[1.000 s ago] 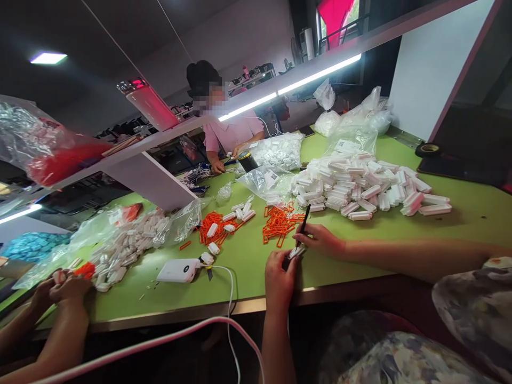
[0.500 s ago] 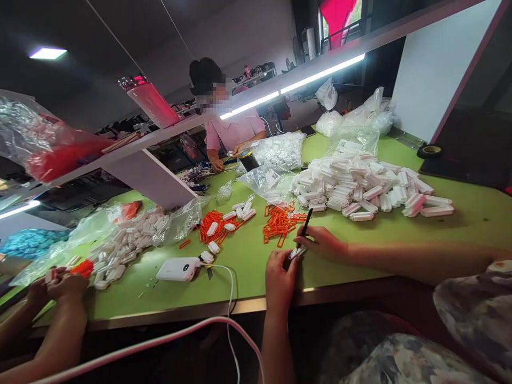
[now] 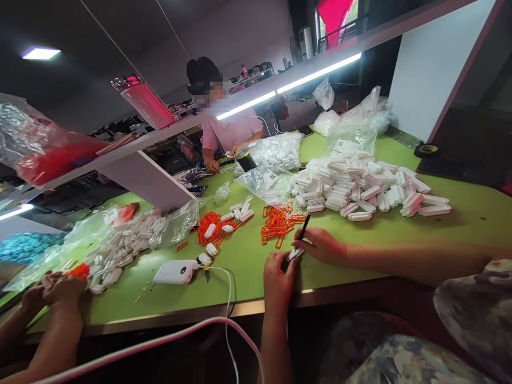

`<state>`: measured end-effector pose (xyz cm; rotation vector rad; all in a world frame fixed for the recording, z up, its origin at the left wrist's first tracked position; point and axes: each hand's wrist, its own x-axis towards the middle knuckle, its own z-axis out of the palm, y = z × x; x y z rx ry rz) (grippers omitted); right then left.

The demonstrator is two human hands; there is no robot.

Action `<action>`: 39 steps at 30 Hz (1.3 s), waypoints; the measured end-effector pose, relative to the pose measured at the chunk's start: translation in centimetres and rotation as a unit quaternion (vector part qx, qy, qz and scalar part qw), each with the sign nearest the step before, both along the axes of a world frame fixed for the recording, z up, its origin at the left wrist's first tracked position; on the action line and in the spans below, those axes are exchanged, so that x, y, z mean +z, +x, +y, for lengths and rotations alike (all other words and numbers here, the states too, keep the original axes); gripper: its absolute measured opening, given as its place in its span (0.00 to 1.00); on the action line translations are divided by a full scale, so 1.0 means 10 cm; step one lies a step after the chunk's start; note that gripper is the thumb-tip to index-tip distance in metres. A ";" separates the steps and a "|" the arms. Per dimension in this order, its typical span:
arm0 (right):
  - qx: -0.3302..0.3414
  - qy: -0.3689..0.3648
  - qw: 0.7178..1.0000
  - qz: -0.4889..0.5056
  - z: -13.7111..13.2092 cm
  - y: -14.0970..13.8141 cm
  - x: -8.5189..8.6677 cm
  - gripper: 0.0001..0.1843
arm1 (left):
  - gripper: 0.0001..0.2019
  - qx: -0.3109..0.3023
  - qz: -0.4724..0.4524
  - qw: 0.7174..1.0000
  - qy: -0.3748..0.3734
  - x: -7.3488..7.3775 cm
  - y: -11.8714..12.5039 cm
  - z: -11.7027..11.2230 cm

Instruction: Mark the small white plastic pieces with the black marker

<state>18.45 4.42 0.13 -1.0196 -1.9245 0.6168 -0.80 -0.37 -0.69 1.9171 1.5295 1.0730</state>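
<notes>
My left hand [image 3: 277, 281] is closed around a small white plastic part [image 3: 295, 254] at the front edge of the green table [image 3: 472, 224]. My right hand [image 3: 322, 244] pinches a thin black tool [image 3: 303, 228] like a pen, its lower end at the white part. Just beyond my hands lies a heap of orange clips [image 3: 279, 224]. A big pile of white plastic pieces [image 3: 360, 186] sits further back to the right.
A white power bank [image 3: 176, 271] with a white cable [image 3: 228, 298] lies front left. More orange clips and white parts [image 3: 218, 226], bags of parts [image 3: 120, 240]. Another person's hands [image 3: 60, 290] work at far left; a person in pink [image 3: 230, 130] sits opposite. A tape roll [image 3: 426, 150] sits back right.
Only the view shifts slightly. My hands stay together on the white part and black tool. The neighbour's hands at far left drift a little left.
</notes>
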 end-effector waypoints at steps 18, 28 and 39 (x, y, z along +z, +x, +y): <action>-0.009 -0.006 1.000 -0.009 -0.01 0.01 -0.01 0.22 | 0.06 -0.002 0.001 1.000 -0.002 0.01 0.00 -0.01; 0.032 0.044 0.996 -0.067 -0.03 -0.02 0.02 0.20 | 0.03 0.014 -0.002 1.000 -0.006 0.02 0.03 -0.01; 0.007 -0.030 0.999 -0.008 0.03 -0.01 0.01 0.23 | 0.06 0.003 0.000 1.000 -0.010 0.04 0.01 0.00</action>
